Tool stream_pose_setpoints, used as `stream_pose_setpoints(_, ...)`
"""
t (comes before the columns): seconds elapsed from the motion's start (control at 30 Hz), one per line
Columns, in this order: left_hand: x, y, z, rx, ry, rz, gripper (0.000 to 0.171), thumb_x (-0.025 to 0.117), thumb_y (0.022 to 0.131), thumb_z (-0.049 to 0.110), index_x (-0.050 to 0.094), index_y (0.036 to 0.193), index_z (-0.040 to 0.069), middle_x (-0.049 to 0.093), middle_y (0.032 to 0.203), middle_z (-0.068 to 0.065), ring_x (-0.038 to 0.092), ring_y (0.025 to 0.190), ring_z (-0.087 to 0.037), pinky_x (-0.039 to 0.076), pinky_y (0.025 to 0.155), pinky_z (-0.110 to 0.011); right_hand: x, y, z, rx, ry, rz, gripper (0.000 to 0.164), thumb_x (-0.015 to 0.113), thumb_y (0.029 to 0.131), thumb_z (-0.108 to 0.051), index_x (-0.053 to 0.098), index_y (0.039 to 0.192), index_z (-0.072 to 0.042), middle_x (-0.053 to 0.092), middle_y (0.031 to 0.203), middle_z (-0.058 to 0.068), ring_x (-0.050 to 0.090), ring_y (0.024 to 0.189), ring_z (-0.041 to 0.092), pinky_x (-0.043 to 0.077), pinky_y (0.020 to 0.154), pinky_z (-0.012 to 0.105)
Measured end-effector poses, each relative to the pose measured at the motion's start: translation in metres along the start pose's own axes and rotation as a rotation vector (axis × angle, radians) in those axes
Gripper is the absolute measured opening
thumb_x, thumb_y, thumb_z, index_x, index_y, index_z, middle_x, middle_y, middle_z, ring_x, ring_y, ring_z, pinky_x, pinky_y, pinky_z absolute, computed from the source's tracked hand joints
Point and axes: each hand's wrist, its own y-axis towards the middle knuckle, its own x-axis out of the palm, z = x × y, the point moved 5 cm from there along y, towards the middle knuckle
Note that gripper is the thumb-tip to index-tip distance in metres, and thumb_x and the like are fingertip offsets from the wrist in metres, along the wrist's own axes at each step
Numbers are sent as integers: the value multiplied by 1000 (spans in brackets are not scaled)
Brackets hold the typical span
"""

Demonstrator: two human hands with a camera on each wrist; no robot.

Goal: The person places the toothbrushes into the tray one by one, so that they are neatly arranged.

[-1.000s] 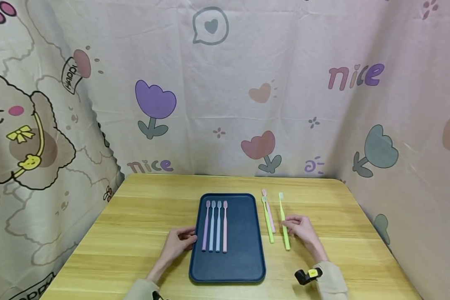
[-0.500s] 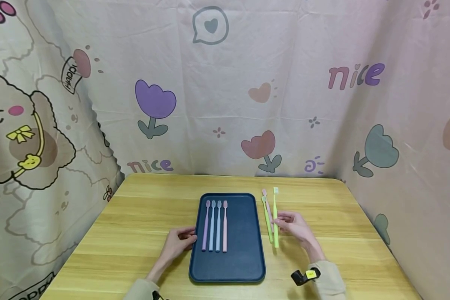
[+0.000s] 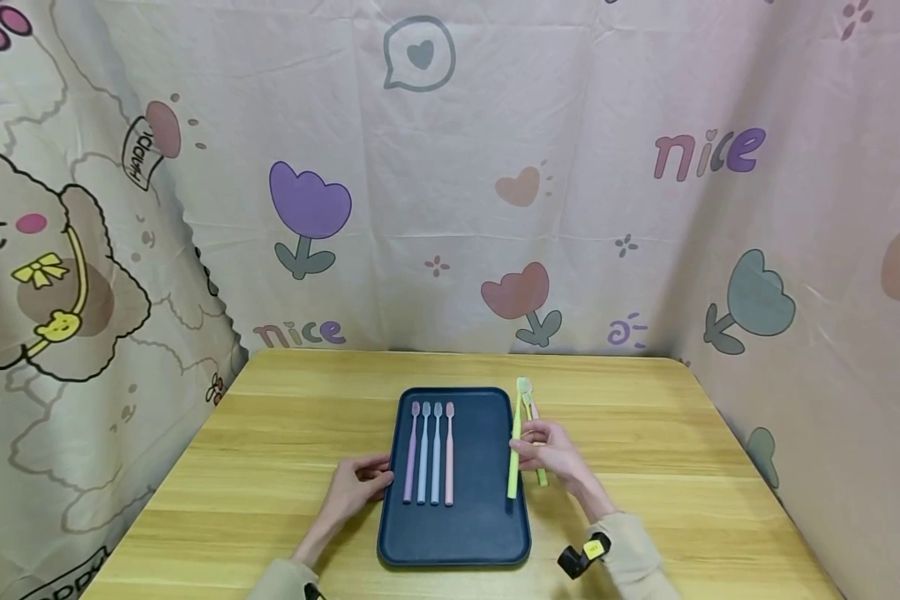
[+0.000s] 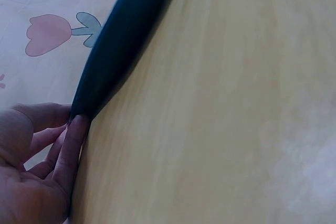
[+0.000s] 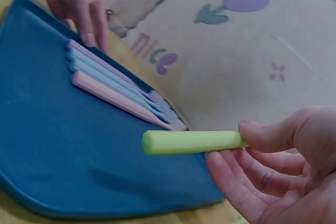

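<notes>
My right hand (image 3: 551, 454) pinches a lime-green toothbrush (image 3: 514, 467) between thumb and fingers, holding it above the right rim of the dark blue tray (image 3: 480, 533). In the right wrist view the handle end of this green toothbrush (image 5: 184, 142) points over the tray, its shadow cast on the surface. At the tray's left edge, my left hand (image 3: 352, 492) grips the rim with thumb and fingers; the left wrist view shows the fingertips (image 4: 80, 124) right at the rim. Inside the tray a purple toothbrush (image 3: 410, 458), two blue toothbrushes (image 3: 423, 458) and a pink toothbrush (image 3: 449, 458) lie side by side.
Just right of the tray, another green toothbrush (image 3: 542, 478) and a pink toothbrush (image 3: 534, 410) lie on the wooden table (image 3: 292, 400), partly hidden by the right hand. A patterned curtain (image 3: 435, 208) hangs behind the table and along both sides.
My right hand has lifted the green toothbrush and carried it left, past the two toothbrushes on the table, to the tray's right rim. The left hand has stayed at the tray.
</notes>
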Motion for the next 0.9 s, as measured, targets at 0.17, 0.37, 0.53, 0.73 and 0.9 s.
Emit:
stream_pose_setpoints(0.17, -1, 0, 1, 3, 5, -5, 35, 72, 89, 1, 68, 123, -7, 73, 106, -21, 67, 84, -14, 62, 65, -26, 15, 8, 4, -8, -30, -9, 27, 67, 95, -7, 54, 110, 11, 61, 81, -2, 65, 69, 10, 64, 70, 31)
stream_pose_setpoints(0.37, 0, 0, 2, 10, 8, -7, 34, 72, 89, 1, 69, 121, -6, 73, 104, -18, 66, 84, -13, 62, 65, -25, 31, 17, 9, -40, -67, 2, 24, 69, 94, -7, 57, 106, 11, 65, 76, 0, 66, 66, 12, 65, 69, 39)
stream_pose_setpoints(0.53, -1, 0, 3, 45, 15, -14, 34, 72, 89, 2, 68, 121, -8, 73, 103, -19, 65, 81, -8, 62, 64, -24, 41, 21, 13, -57, -65, -3, 24, 70, 93, -7, 59, 105, 11, 70, 76, 2, 67, 64, 12, 65, 67, 39)
stream_pose_setpoints(0.73, -1, -1, 3, 46, 7, -24, 35, 72, 89, 3, 67, 122, -9, 73, 105, -22, 65, 81, -7, 62, 65, -24, 51, 24, 15, -52, -60, 0, 25, 72, 92, -8, 60, 105, 11, 72, 79, 8, 66, 62, 11, 64, 64, 35)
stream_pose_setpoints(0.9, -1, -1, 2, 12, 8, -16, 35, 73, 89, 2, 68, 122, -8, 73, 106, -21, 66, 83, -11, 62, 66, -24, 58, 27, 19, -45, -68, 6, 26, 73, 92, -10, 61, 105, 10, 69, 75, 5, 64, 59, 9, 63, 60, 30)
